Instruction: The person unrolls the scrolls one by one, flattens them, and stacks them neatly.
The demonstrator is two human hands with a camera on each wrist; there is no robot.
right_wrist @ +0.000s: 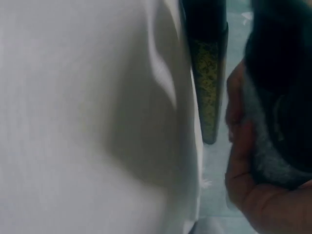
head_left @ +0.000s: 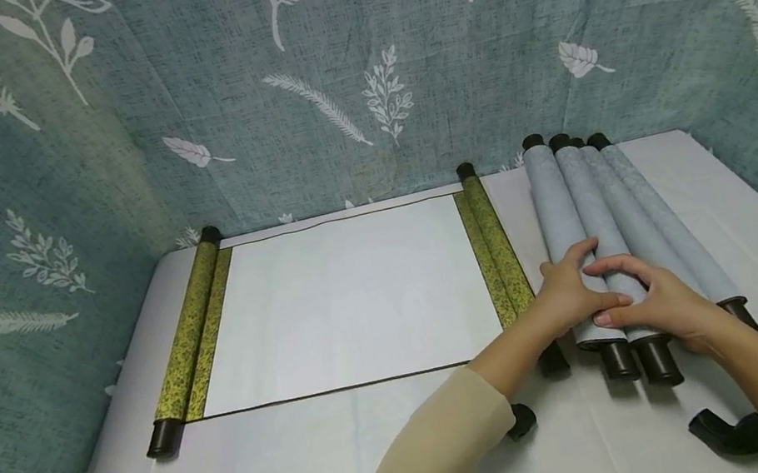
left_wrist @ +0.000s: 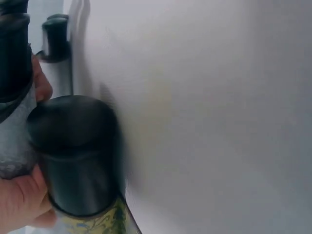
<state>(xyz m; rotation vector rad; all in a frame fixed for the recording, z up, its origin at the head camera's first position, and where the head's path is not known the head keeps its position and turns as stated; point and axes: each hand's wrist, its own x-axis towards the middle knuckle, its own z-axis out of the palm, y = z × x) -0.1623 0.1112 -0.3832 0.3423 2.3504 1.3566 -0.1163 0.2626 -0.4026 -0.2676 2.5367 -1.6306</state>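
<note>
Grips the leftmost grey roll [head_left: 552,197] with curled left hand [head_left: 573,293] and the second grey roll [head_left: 584,192] with curled right hand [head_left: 657,302]. Lying side by side on the white tabletop [head_left: 298,470], between the unrolled yellow-ended scroll [head_left: 352,300] and two more grey rolls [head_left: 661,212].

In the head view, cannot see part of the yellow-green roller [head_left: 500,249] nearest the grey rolls [head_left: 555,197], crossed by the left forearm [head_left: 514,352]. Lose patches of the 2 leftmost rolls under the left hand [head_left: 571,291] and right hand [head_left: 664,300]. Cannot find the near end of the 3rd, behind the right hand. Cannot follow the 2 sleeves [head_left: 440,454] past the frame. In the left wrist view, get a blurred roller cap [left_wrist: 78,180]; in the right, a murky dark cap [right_wrist: 287,73], cropped.
</note>
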